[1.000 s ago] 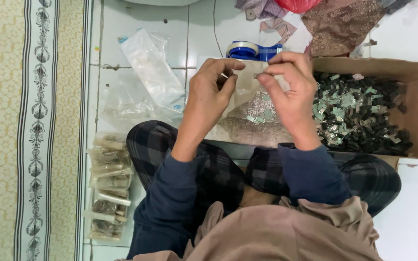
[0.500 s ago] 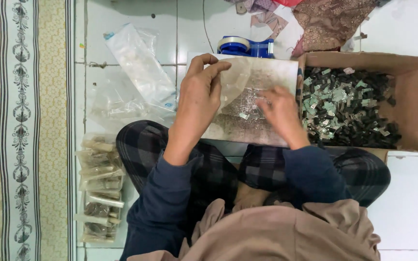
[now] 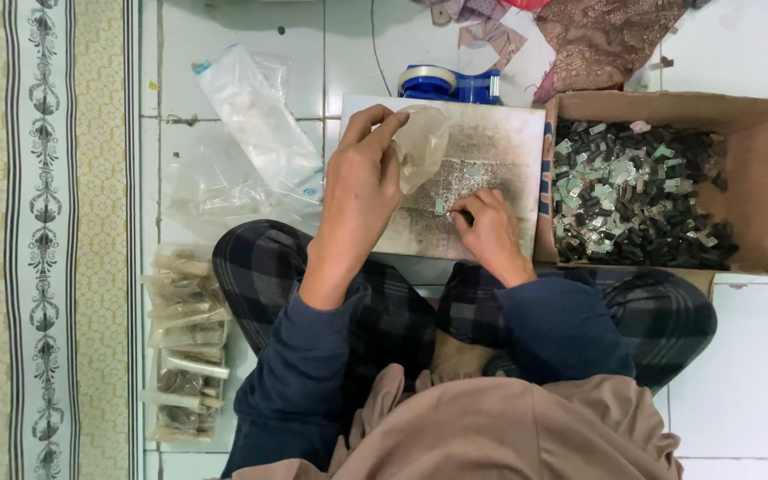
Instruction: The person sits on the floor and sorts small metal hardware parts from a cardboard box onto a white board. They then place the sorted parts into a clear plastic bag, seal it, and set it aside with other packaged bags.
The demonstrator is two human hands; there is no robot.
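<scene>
Two hands over the board [image 3: 500, 142], left fingers [image 3: 382, 124] grasping small clear bag [image 3: 421, 147], right fingers [image 3: 466, 216] seemingly pinching a small part.

Hands: two are seen, a left hand [image 3: 362, 178] and a right hand [image 3: 489, 233].
Cardboard boxes: one cardboard box [image 3: 762, 191] is counted.
Tape dispensers: one blue tape dispenser [image 3: 451, 84].
Work boards: one white board [image 3: 500, 147].
Small clear bags held: one small clear bag [image 3: 421, 147].
Small parts in the box: too many to be counted.

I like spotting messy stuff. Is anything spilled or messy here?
A little. Cloth scraps lie scattered on the floor above the tape dispenser, and the board looks grimy. The small parts stay inside the cardboard box.
</scene>
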